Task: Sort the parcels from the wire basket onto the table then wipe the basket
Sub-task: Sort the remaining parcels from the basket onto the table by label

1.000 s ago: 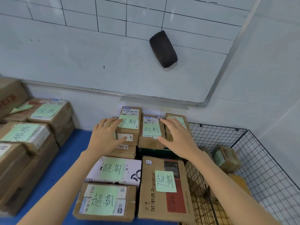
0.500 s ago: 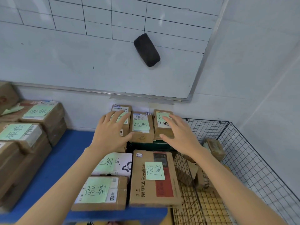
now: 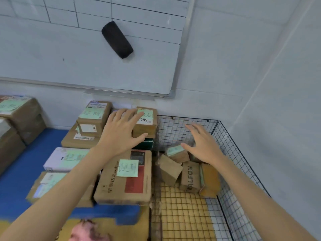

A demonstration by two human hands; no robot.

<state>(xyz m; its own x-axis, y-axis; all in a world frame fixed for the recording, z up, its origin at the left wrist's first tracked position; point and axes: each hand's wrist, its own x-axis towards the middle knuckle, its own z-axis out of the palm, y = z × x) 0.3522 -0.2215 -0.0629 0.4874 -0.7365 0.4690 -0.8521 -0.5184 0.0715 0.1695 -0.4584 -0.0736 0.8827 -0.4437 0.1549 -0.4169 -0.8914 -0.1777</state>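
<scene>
- parcels (image 3: 121, 188) with green notes stacked on the blue table (image 3: 15, 173); left hand (image 3: 119, 132) lies flat on them, fingers spread.
- right hand (image 3: 202, 145) hovers open, empty, over loose boxes (image 3: 190, 176) in the wire basket (image 3: 173, 129).

The left hand (image 3: 119, 131) reaches forward palm down, fingers spread and nearly straight, thumb stretched out to the right. The right hand (image 3: 203, 145) is held apart from it, palm down, fingers splayed. The left forearm (image 3: 57, 197) and right forearm (image 3: 251, 200) are bare

Blue table (image 3: 20, 164) under labelled cardboard parcels (image 3: 123, 178), wire basket (image 3: 231, 153) alongside
</scene>
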